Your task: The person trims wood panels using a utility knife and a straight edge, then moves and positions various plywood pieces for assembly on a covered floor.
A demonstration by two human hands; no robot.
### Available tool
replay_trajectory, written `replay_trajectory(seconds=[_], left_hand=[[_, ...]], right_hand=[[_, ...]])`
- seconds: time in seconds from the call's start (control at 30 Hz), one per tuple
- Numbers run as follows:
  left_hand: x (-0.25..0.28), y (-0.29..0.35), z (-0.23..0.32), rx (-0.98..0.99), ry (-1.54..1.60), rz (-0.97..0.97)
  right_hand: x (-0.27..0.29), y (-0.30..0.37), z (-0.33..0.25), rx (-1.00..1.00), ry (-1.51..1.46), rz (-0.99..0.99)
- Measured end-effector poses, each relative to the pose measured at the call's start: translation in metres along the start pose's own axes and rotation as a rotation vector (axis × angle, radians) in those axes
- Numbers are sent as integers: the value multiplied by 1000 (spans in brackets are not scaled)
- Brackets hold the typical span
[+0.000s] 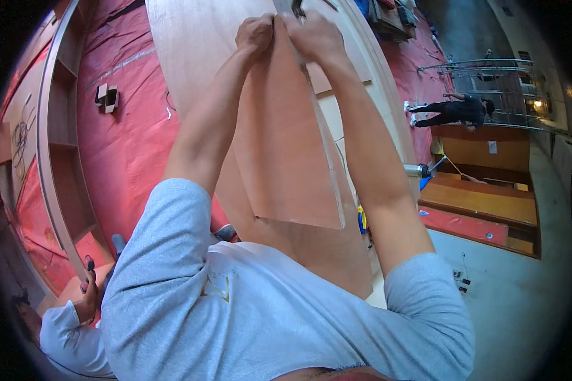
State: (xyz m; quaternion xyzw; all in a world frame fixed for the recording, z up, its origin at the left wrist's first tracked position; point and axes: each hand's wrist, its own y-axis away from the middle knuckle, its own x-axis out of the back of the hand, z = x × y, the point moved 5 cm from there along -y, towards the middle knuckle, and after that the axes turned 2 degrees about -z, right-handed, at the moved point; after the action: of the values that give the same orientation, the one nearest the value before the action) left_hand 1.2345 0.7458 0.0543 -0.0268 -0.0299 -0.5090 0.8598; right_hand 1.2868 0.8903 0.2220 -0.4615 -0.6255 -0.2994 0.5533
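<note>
A long reddish-brown wooden board (pixel 289 146) lies in front of my body, pointing away from me, over a larger pale wood sheet (pixel 197 32). At the board's far end my left hand (pixel 255 35) is closed, its fingers curled against the board's left edge. Just right of it, my right hand (pixel 316 38) is closed too, at the board's right edge. A grey metal strip (pixel 282 6) and a small dark metal part show at the right hand's fingers. Those fingers partly cover them, so the tool's kind cannot be made out.
Red sheeting (pixel 127 140) covers the floor at left, with a small open box (pixel 107 99) on it. A wooden shelf frame (pixel 60 146) stands farther left. Another person (pixel 70 336) is at lower left. A person in black (pixel 454 113) stands at right near metal scaffolding (pixel 489 66).
</note>
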Motion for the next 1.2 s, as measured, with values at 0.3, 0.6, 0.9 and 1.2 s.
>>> replay_trajectory(seconds=[0.3,0.6,0.9,1.2], left_hand=[[-4,11,-4,77,27,3],[2,1,-19,66,111,30],[-18,-30,-37,-109,-15,-35],[10,-13,-7,-171,139,73]], right_hand=[[-18,-12,7,181,272,-244],[57,230,33,108,-31,-38],[107,480,114,-673,-373,-52],[45,335,103,-642,-1338,-152]])
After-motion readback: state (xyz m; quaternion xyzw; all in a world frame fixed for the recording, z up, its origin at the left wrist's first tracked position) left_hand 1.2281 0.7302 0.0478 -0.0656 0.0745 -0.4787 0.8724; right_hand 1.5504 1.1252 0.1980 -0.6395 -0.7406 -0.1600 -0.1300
